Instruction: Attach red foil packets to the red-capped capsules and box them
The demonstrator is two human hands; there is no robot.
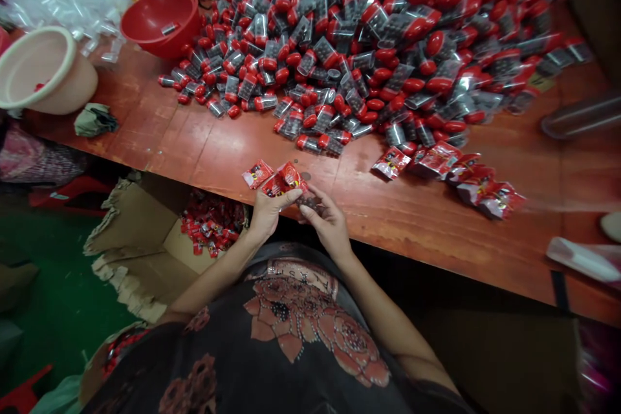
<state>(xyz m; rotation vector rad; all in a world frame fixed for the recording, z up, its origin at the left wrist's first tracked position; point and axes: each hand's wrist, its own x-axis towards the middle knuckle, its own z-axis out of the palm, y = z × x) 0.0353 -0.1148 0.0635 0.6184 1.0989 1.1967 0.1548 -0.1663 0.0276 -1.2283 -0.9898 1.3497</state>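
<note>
At the table's front edge, my left hand (268, 213) pinches a red printed packet (287, 178) between thumb and fingers. Close beside it, my right hand (330, 222) is curled round several small dark round pieces (310, 202). Another red packet (257, 173) lies flat on the table just left of the held one. A few dark discs (306, 176) rest on the wood behind my fingers. Farther right, more red packets (439, 159) lie in a row. Whether the held packet is torn open cannot be made out.
A big heap of clear tubes with red caps (334, 45) covers the back of the wooden table (194, 142). To the left stand a red bowl (160, 19) and a whitish tub (63, 77). Below the edge, a cardboard box (140, 226) holds small red packets (213, 223).
</note>
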